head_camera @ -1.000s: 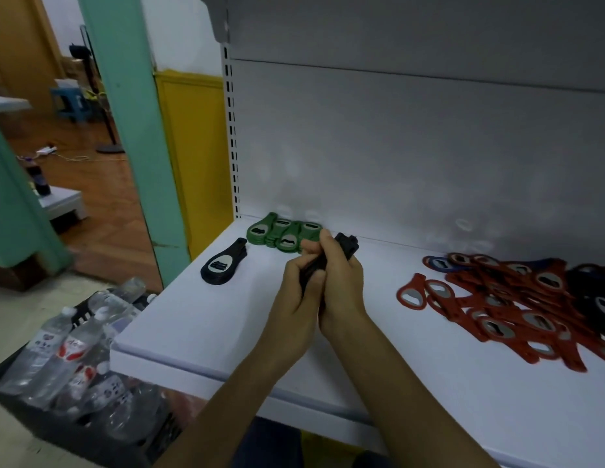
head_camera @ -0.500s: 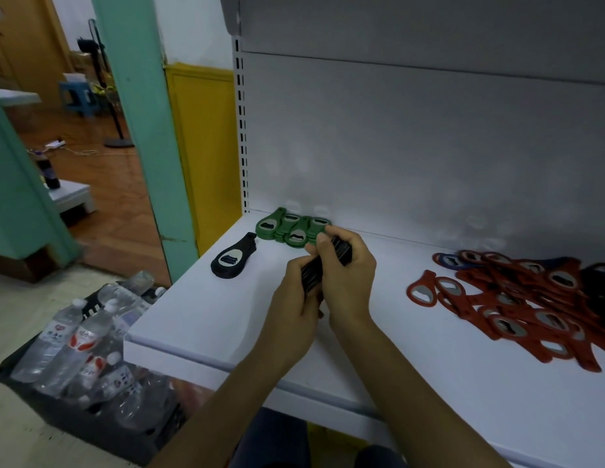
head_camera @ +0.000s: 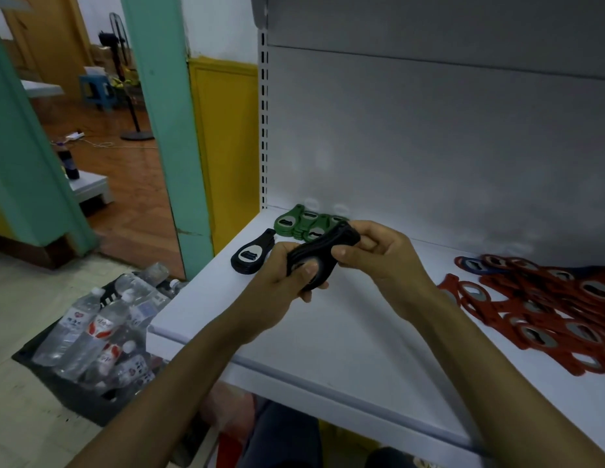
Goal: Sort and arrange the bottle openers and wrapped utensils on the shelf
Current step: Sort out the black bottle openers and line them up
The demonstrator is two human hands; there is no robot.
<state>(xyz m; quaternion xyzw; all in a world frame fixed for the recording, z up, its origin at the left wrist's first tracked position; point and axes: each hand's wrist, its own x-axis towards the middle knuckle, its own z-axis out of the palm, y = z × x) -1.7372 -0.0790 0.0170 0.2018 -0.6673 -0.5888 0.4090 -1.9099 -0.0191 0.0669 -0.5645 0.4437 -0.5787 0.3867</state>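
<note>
At the lower left of the frame, a black plastic crate (head_camera: pixel 74 398) sits on the floor, filled with clear plastic water bottles (head_camera: pixel 88 332) lying on their sides. Above it stands a tall teal pillar (head_camera: pixel 172 130), with a yellow wall panel (head_camera: pixel 226 146) just to its right.

The white metal shelf (head_camera: pixel 328 349) fills the centre and right. Near its left edge lies a single black plastic bottle opener with a silver metal insert (head_camera: pixel 249 256), flat on the shelf. Just behind it, against the grey back panel, sits a tight cluster of green plastic bottle openers (head_camera: pixel 299 224) (overlapping, so their count is unclear).

In the middle of the frame, both hands hold a stack of black plastic bottle openers (head_camera: pixel 323 255) above the shelf. The left hand (head_camera: pixel 280 285) grips the wide lower end, fingers curled beneath and thumb pressed on top. The right hand (head_camera: pixel 378 258) pinches the narrow upper end between thumb and curled fingers. The stack tilts up toward the right, close in front of the green cluster.

At the right edge, a loose pile of red plastic bottle openers (head_camera: pixel 547 309) spreads across the shelf, well apart from the hands, with a blue bottle opener (head_camera: pixel 468 264) at its back left corner.
</note>
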